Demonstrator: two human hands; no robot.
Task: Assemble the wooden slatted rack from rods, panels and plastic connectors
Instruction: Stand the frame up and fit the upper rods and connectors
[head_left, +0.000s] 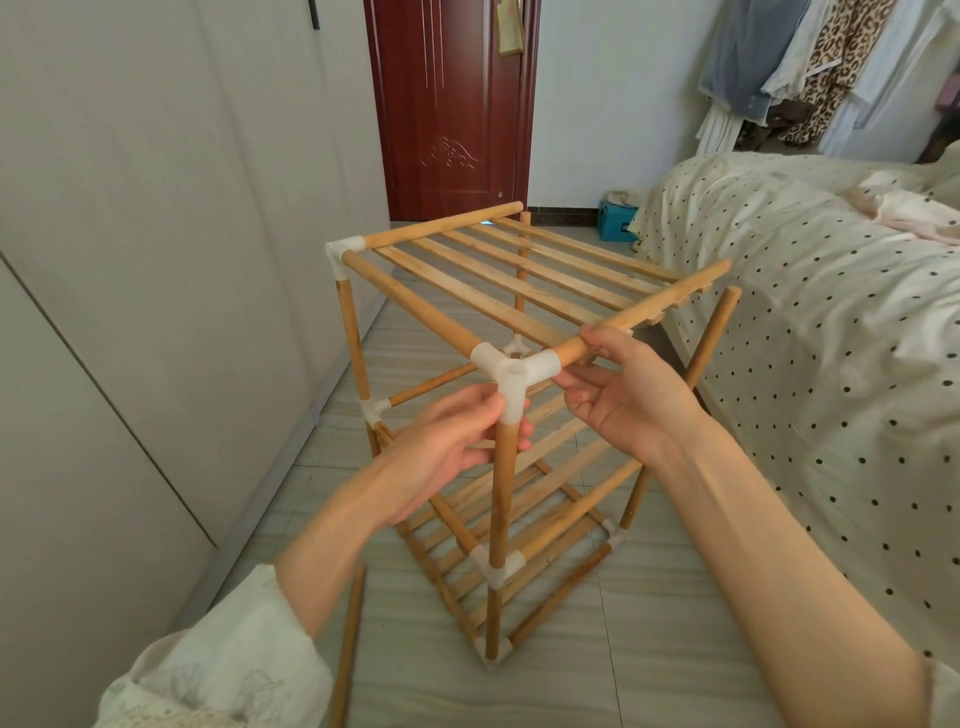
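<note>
Near Top Corner Being Seated

Rack (498, 415) standing on the floor (675, 623) in mid frame, three slatted tiers up, top panel (524, 270) lying across the upper rods. Connector (511, 376) at the near top corner, dead centre of the frame, capping the near post (501, 499), whose long axis runs straight down toward the lower connector.

Left hand (441, 447) coming in from lower left, fingers (467, 410) curled round the post just under the connector, thumb side against the plastic. Right hand (623, 389) coming in from the right, fingers pinching the top rod (644, 306) right where it enters the connector's right socket. Rod's long axis slanting up and to the right, far end bare and free beside the right post (711, 343), no connector on either yet. Same at the far left rod (441, 226): open end near the rear post.

Judged step: pressing the rod home into the socket, so the push runs along the rod, down-left toward the connector, with the left hand bracing against it. Right hand nearer the rod, left nearer the post. Risk judged: sideways force twisting the loose right corner out of line.

Spare rod (348, 649) standing at lower left. Bed (779, 260) at right, door (447, 104) at upper centre.
</note>
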